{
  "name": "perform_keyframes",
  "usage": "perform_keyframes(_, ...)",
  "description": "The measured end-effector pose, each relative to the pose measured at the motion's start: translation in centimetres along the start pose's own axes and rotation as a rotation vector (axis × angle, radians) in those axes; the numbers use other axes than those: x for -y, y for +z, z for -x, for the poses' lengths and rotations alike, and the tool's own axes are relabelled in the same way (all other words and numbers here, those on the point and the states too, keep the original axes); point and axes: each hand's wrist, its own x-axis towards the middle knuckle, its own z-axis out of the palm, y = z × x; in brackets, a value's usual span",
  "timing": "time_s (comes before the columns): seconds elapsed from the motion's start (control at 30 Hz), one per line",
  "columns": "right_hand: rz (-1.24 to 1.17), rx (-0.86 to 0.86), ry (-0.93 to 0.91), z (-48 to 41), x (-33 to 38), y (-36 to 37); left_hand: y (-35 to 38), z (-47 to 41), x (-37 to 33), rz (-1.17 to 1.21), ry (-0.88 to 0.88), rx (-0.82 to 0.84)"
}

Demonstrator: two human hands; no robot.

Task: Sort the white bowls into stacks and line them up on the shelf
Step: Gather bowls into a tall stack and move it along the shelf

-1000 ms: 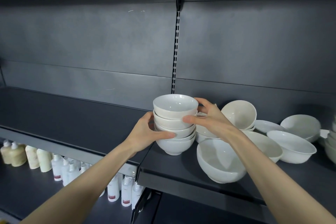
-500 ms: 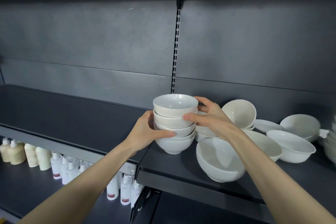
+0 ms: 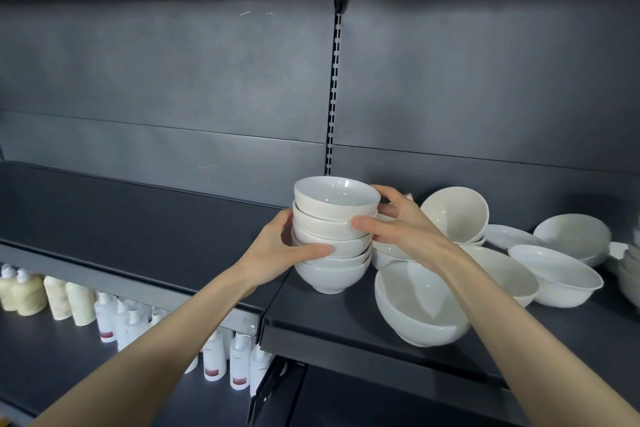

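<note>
Grey steel shelving fills the scene, its back panel (image 3: 173, 80) split by a slotted upright (image 3: 334, 97). The upper shelf (image 3: 346, 329) carries loose white bowls at the right. The biggest, a deep bowl (image 3: 415, 308), stands near the front edge. A wide bowl (image 3: 554, 274) sits behind it to the right, with another wide bowl (image 3: 571, 232) farther back against the panel. A tilted bowl (image 3: 453, 215) leans with its mouth toward the camera, just beside a shallow dish (image 3: 509, 236).

At the left end of that shelf section, just right of the seam, stands the stack of small bowls (image 3: 334, 239), nested upright; its foot appears to sit on the shelf. The person's left hand (image 3: 277, 253) grips the stack low down, with the thumb laid across the front of the lower bowls and the fingers curled round the far side. The right hand (image 3: 405, 229) clasps it higher up: the thumb presses on the second bowl, and the fingers are curved round the back by the top rim.

Little has changed over the past second. The stack stays on the same spot, and both hands keep the same hold.

On the lower shelf at left stand cream bottles (image 3: 20, 295) and smaller white bottles (image 3: 114, 319) with red labels.
</note>
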Motion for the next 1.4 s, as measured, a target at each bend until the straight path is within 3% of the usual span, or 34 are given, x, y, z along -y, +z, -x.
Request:
perform_keyframes(0.83, 0.145, 0.051, 0.027, 0.2, 0.1, -0.3, 1.2, 0.4, 2.2, 0.042, 0.079, -0.006)
perform_keyframes(1.17, 0.251, -0.240, 0.103, 7.6, -0.7, -2.2, 2.0, 0.3, 3.8, 0.188, 0.037, 0.036)
perform_keyframes(1.4, 0.300, -0.420, 0.152, 12.6, -0.8, 0.8, 1.6, 0.2, 4.2, 0.201, 0.107, 0.107)
